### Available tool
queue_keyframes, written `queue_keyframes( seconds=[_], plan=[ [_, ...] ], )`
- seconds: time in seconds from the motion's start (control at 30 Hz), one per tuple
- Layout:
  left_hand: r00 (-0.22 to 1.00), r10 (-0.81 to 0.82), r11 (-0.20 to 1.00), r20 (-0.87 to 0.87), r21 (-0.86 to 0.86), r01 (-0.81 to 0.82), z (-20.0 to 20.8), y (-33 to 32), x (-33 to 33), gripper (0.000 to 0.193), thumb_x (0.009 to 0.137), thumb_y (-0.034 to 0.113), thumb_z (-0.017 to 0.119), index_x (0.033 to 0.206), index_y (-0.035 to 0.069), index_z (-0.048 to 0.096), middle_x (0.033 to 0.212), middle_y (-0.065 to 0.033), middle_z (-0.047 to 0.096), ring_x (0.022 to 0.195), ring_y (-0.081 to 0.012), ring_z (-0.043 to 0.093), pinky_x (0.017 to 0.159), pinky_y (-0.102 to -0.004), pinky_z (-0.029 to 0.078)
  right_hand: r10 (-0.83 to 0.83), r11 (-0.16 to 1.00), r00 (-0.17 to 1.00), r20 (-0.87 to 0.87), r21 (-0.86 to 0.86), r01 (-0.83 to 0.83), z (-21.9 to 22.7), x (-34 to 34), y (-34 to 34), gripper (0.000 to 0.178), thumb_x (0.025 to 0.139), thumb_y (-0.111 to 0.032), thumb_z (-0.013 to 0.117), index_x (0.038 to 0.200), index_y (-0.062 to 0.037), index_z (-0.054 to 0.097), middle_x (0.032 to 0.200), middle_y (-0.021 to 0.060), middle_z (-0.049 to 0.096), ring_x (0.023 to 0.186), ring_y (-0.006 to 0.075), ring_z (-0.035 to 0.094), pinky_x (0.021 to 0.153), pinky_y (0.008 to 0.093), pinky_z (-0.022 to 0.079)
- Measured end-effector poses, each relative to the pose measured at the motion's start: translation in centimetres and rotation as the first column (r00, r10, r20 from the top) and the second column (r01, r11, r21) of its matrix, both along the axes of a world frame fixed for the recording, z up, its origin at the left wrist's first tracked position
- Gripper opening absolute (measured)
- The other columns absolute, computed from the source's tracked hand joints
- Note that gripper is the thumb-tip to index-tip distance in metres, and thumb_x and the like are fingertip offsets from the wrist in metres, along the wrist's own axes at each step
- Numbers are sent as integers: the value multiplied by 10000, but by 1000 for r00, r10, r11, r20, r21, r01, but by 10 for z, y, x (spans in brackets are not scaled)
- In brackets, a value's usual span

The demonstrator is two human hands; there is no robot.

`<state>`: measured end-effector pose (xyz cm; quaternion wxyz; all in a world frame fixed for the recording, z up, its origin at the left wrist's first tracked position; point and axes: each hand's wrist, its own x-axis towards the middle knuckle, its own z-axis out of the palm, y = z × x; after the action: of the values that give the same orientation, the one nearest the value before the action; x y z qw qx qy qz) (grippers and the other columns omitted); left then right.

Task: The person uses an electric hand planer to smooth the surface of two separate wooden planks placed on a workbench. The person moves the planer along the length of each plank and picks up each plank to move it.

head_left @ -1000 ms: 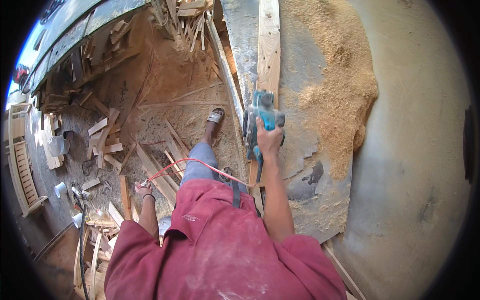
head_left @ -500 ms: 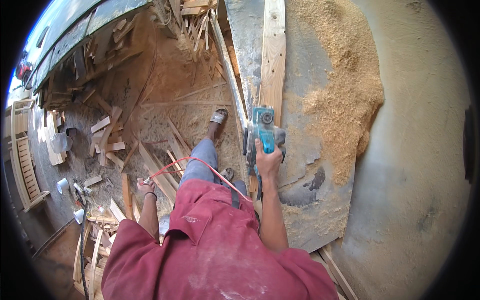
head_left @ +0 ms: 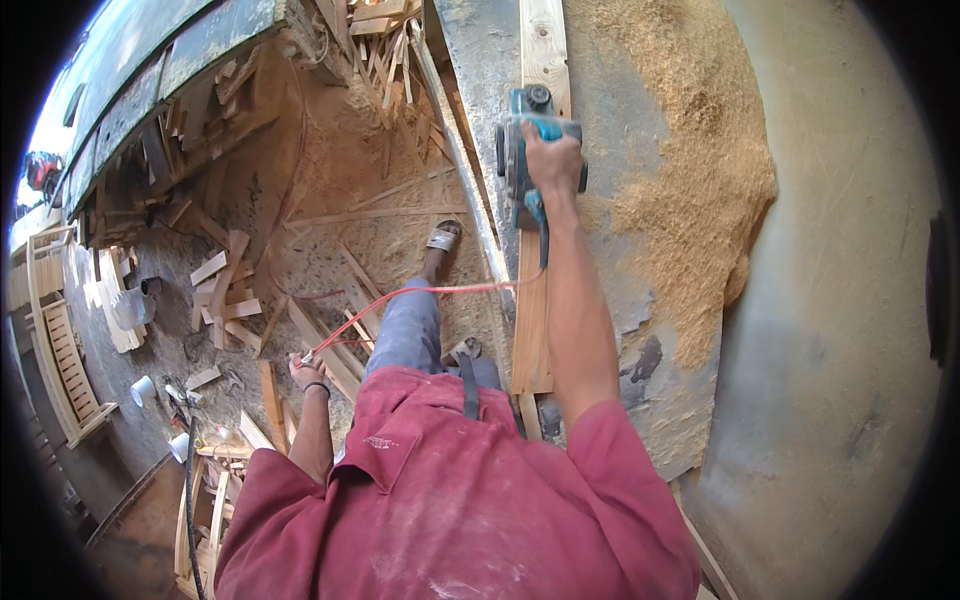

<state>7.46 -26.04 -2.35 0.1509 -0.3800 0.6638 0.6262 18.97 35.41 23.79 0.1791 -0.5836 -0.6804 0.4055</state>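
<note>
My right hand (head_left: 552, 160) grips the handle of a teal electric planer (head_left: 530, 140) that rests on a long pale wooden plank (head_left: 535, 310). The plank lies lengthwise on a grey workbench top (head_left: 640, 300). My right arm is stretched out forward. My left hand (head_left: 308, 372) hangs down by my side and holds the red power cord (head_left: 400, 297), which runs from that hand up to the planer.
A heap of wood shavings (head_left: 700, 180) covers the bench right of the plank. Offcuts and boards (head_left: 225, 290) litter the dirt floor on the left. A stack of timber (head_left: 380, 40) lies at the far end. My sandalled foot (head_left: 442, 238) stands beside the bench.
The planer has moved forward along the plank, away from me, and my right arm has stretched out with it. My left hand stays by my side holding the cord.
</note>
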Motion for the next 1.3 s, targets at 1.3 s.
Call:
queue_keyframes(
  seconds=[1.3],
  plan=[
    [995, -82, 995, -52, 44, 84, 2, 12, -27, 580, 921, 671, 546, 1127, 130, 519, 867, -28, 612, 658, -166, 595, 538, -307, 458, -31, 999, 999, 30, 19, 30, -10, 116, -135, 384, 881, -353, 742, 809, 22, 707, 718, 201, 692, 671, 321, 700, 647, 464, 517]
  ],
)
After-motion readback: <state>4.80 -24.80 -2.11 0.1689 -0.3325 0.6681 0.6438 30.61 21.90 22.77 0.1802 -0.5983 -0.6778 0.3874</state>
